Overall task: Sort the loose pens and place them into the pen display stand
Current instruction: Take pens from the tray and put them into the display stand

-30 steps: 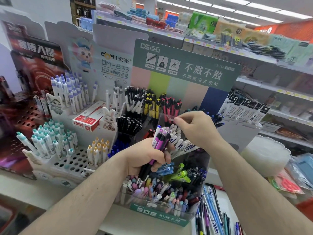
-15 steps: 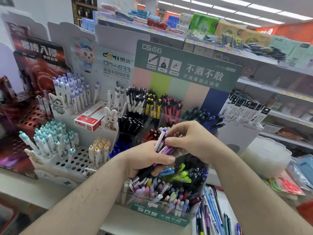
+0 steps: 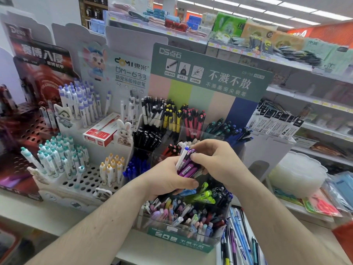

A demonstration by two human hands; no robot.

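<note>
R hand (image 3: 215, 159) is moving lower vs 1 s ago, fingertips now pinching a purple pen in the pen bundle (image 3: 188, 166) that L hand (image 3: 168, 178) is gripping above display stand (image 3: 179, 240) w/ "DS" header card (image 3: 210, 73).

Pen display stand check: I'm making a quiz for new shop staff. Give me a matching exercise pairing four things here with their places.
Things:
1. purple pens
2. red box
3. yellow-and-black pens
4. loose pens

Places:
A. back row of the green pen display stand
B. lying flat on the shelf, right of the stand
C. bunched in the left hand, right hand touching them
D. on the white stand, beside a rabbit figure

Pairs: 1-C, 2-D, 3-A, 4-B
</note>
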